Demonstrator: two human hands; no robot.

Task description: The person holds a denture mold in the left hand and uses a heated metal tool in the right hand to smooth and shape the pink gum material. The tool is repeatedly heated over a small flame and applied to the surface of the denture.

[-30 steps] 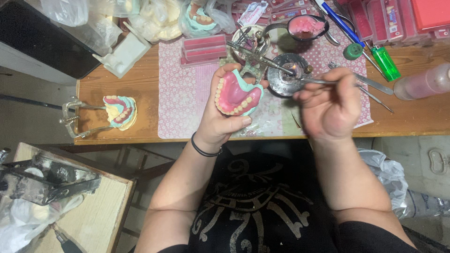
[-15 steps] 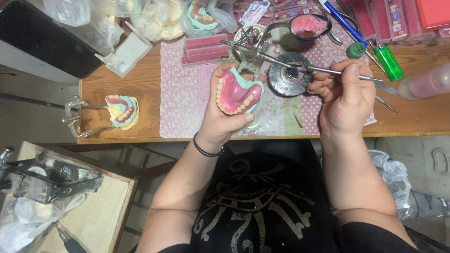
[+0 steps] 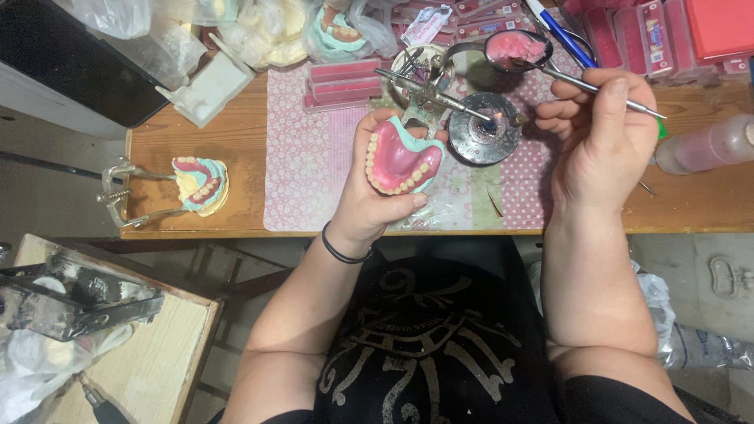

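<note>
My left hand (image 3: 369,200) grips a pink wax denture with a row of teeth, set on a green cast (image 3: 400,157), tilted up toward me. My right hand (image 3: 601,137) pinches a thin metal wax tool (image 3: 577,80) like a pen. Its tip reaches up and left to a metal spoon holding pink wax (image 3: 514,49). Between the hands sits a small round metal burner (image 3: 483,133) with a faint flame at its centre.
A second denture on a metal articulator (image 3: 192,184) stands at the table's left end. Pink wax sheets (image 3: 345,78), red boxes (image 3: 675,35), pens, bagged casts (image 3: 267,31) and a pink bottle (image 3: 707,145) crowd the back and right. A pink patterned mat (image 3: 306,165) covers the work area.
My right hand has lifted the tool from the burner's flame up and to the right, toward the spoon of wax. My left hand keeps the denture nearly still.
</note>
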